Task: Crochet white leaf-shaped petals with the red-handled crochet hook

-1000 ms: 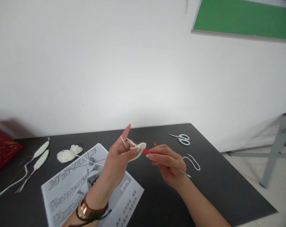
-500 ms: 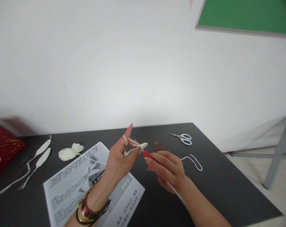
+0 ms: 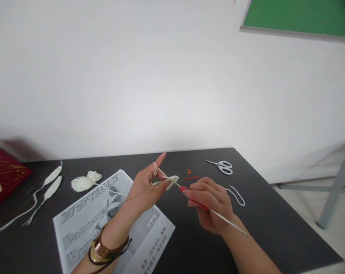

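Observation:
Between the thumb and fingers of my left hand point(image 3: 146, 186) is pinched a small white crochet piece point(image 3: 173, 182), its tip sticking out to the right. White yarn loops over the raised index finger. My right hand point(image 3: 211, 203) grips a crochet hook point(image 3: 183, 188) by its red handle, and the thin metal shaft reaches left to the crochet piece. The hook's long pale rear end points down over the right wrist. Where its tip meets the stitches is too small to make out. A white yarn bundle point(image 3: 82, 183) lies left, its strand running towards my left hand.
Printed sheets point(image 3: 83, 224) lie under my left forearm. Two white crocheted petals point(image 3: 53, 186) with yarn tails are further left, near a red box point(image 3: 7, 175). Beyond my right hand are scissors point(image 3: 222, 166), an orange stitch marker point(image 3: 189, 171), a red needle point(image 3: 191, 178) and a yarn end point(image 3: 238, 196).
My right hand has moved slightly right, away from my left, and the hook has tilted, so more of its shaft and rear end shows. My left hand still pinches the crochet piece.

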Demonstrator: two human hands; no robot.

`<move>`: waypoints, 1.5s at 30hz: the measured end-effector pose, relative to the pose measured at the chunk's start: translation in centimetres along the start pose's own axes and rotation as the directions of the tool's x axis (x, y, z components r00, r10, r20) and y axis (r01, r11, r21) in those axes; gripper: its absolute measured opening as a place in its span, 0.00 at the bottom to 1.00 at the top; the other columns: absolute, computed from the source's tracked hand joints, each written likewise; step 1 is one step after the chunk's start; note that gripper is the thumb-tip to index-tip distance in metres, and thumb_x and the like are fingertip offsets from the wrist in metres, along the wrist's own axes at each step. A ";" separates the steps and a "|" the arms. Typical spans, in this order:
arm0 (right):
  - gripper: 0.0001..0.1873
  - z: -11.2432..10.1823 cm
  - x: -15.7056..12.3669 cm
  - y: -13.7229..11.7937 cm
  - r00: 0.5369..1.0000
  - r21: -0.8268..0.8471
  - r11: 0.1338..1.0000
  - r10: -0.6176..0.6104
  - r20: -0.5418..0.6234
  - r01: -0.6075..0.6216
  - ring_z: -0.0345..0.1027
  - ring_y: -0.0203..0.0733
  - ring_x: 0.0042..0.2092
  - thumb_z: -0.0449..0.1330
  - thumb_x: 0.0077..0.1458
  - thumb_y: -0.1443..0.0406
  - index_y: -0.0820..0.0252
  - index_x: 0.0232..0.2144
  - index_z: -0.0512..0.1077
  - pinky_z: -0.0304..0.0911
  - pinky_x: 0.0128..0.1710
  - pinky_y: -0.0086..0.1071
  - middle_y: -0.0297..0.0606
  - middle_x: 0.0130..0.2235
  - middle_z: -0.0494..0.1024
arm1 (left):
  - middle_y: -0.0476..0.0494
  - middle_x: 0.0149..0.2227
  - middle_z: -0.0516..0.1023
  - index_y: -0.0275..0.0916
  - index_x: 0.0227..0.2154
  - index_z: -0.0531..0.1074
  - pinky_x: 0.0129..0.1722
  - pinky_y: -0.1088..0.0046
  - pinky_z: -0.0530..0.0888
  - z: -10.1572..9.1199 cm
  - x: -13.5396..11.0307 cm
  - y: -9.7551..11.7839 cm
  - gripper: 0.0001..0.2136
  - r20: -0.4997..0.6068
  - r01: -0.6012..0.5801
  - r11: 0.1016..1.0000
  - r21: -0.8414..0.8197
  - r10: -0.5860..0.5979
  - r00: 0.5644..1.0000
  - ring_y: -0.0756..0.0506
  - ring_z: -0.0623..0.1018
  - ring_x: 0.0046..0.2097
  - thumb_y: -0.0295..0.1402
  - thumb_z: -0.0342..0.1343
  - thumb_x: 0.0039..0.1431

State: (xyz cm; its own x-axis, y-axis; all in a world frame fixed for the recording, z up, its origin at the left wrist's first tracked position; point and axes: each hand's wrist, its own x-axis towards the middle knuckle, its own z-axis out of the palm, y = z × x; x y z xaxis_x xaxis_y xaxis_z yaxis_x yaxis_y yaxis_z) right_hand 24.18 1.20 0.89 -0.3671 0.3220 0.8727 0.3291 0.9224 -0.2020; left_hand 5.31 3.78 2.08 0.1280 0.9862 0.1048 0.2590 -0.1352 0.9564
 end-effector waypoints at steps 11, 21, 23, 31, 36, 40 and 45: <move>0.07 -1.3 -0.2 0.2 0.940 0.248 0.909 0.340 0.021 -0.334 0.65 0.38 0.30 0.55 0.56 0.70 0.58 0.36 0.71 0.60 0.31 0.33 0.36 0.29 0.72 | 0.53 0.26 0.71 0.34 0.56 0.64 0.37 0.70 0.68 -0.4 -0.3 0.0 0.31 0.228 0.184 0.969 -0.165 -0.144 0.963 0.50 0.70 0.30 0.30 0.63 0.47; 0.08 -1.1 -0.4 1.1 0.767 0.662 0.581 0.642 -0.014 -0.474 0.60 0.33 0.25 0.58 0.57 0.62 0.58 0.30 0.74 0.53 0.22 0.28 0.33 0.25 0.69 | 0.50 0.27 0.74 0.41 0.51 0.71 0.32 0.74 0.66 -1.0 -0.4 -0.2 0.26 0.368 0.240 0.946 -0.217 -0.149 0.918 0.50 0.71 0.29 0.26 0.64 0.45; 0.09 -1.1 -0.2 1.2 0.715 0.718 0.498 0.699 0.000 -0.487 0.60 0.32 0.23 0.59 0.56 0.61 0.60 0.28 0.74 0.53 0.19 0.26 0.33 0.23 0.70 | 0.51 0.27 0.74 0.41 0.50 0.73 0.31 0.75 0.65 -1.0 -0.5 -0.2 0.25 0.391 0.259 0.936 -0.239 -0.151 0.908 0.51 0.70 0.28 0.26 0.64 0.45; 0.11 0.5 0.1 2.5 0.358 0.857 0.011 0.911 0.203 -0.516 0.57 0.28 0.13 0.62 0.52 0.60 0.63 0.24 0.72 0.55 0.09 0.20 0.28 0.15 0.69 | 0.52 0.26 0.72 0.41 0.48 0.74 0.31 0.76 0.65 -0.3 -0.7 0.3 0.23 0.252 0.171 0.951 -0.258 -0.104 0.962 0.52 0.69 0.28 0.28 0.63 0.46; 0.10 1.3 0.1 2.5 0.284 0.863 -0.138 0.909 0.305 -0.485 0.62 0.28 0.17 0.65 0.49 0.61 0.65 0.27 0.74 0.65 0.14 0.20 0.30 0.19 0.73 | 0.53 0.26 0.71 0.43 0.51 0.72 0.35 0.75 0.67 0.5 -0.7 -0.2 0.23 0.043 0.027 0.958 -0.285 -0.016 0.999 0.52 0.69 0.30 0.30 0.62 0.49; 0.10 1.6 0.2 2.2 0.300 0.877 -0.104 0.915 0.268 -0.469 0.64 0.28 0.18 0.66 0.49 0.62 0.64 0.27 0.75 0.68 0.17 0.21 0.32 0.20 0.75 | 0.53 0.27 0.70 0.45 0.50 0.73 0.34 0.77 0.67 1.1 -0.7 -0.6 0.22 -0.002 0.004 0.946 -0.323 -0.005 1.000 0.53 0.68 0.30 0.30 0.63 0.49; 0.11 1.7 0.2 2.1 0.312 0.872 -0.119 0.904 0.294 -0.475 0.63 0.29 0.18 0.65 0.50 0.61 0.65 0.26 0.74 0.69 0.17 0.22 0.31 0.19 0.74 | 0.52 0.30 0.71 0.46 0.49 0.73 0.32 0.80 0.66 1.1 -0.8 0.2 0.22 0.039 0.070 0.867 -0.493 -0.058 0.998 0.54 0.68 0.31 0.30 0.64 0.48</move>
State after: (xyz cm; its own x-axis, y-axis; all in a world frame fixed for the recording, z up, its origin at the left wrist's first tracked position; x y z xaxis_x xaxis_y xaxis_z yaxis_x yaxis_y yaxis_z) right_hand 23.29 3.57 -0.10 -0.0724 0.9965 -0.0412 -0.6232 -0.0774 -0.7782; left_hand 6.31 2.82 1.88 0.1499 0.9880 0.0381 -0.2383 -0.0013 0.9712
